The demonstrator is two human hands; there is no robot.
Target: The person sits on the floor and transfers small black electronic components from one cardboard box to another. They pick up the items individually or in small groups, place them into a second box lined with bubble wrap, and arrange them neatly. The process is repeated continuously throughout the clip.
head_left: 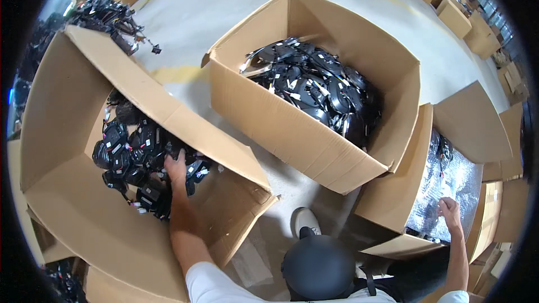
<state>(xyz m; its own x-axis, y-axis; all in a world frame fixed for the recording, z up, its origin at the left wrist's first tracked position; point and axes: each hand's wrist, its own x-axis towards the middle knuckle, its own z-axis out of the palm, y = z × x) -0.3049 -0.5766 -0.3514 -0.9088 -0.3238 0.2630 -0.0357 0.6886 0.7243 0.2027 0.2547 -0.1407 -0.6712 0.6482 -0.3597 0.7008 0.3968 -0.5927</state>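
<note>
My left hand (176,165) reaches down into the large cardboard box on the left. Its fingers are bent around a black plastic part (173,147) in a heap of similar black parts (147,137) with short wires and small white connectors. The fingertips are partly hidden among the parts. On the right, my right hand (448,211) is curled closed above a silver foil bubble sheet (426,202) in a smaller open box; no object shows in its fingers. A small black wired part (444,150) lies on the foil's far end.
The left box (62,151) stands open. In the middle, a big box (303,143) holds piled black round parts (314,87) with cables. Black wire harnesses (106,17) are heaped at the far left. The right box (393,196) has raised flaps. More cartons line the floor's far edge.
</note>
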